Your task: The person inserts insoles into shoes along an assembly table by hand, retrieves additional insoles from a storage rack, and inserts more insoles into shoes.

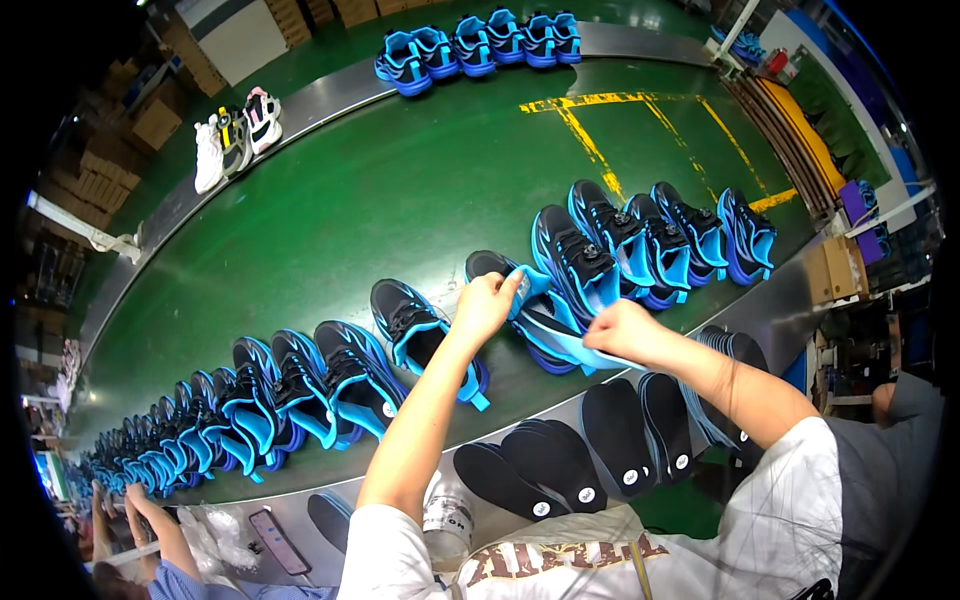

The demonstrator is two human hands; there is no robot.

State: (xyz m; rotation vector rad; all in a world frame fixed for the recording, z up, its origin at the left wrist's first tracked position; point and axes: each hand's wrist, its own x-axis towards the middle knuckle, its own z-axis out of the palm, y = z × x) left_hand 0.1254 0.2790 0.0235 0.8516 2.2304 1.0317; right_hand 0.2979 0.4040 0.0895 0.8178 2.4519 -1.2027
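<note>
shoe: a black and blue shoe (487,264) sits on the green belt (290,240), toe away from the person, its opening between both hands.
left hand: the left hand (487,305) is at the shoe's opening, fingers closed in a pinch on the light blue tongue (529,286), which is pulled up.
right hand: the right hand (622,332) is just right of the shoe, fingers closed around the rear part of an insole (575,348).
insole: black with a pale blue edge, tilted, its front end reaching into the shoe's opening; how deep it goes is hidden.
left neighbour: a matching shoe (395,296) stands just left of the shoe, apart from it.
long row: a row of matching shoes (345,360) runs from there farther left, shrinking toward the rim.
right group: more matching shoes (705,235) stand close together right of the shoe.
insole piles: black insoles (613,425) with white round stickers lie on the metal ledge on the person's side of the shoe.
far side: well beyond the shoe, a cluster of blue shoes (475,52) and three pale sneakers (235,142) stand on another ledge.
far left: a phone (280,542) and a co-worker's hands (137,496) are well left of the shoe.
</note>
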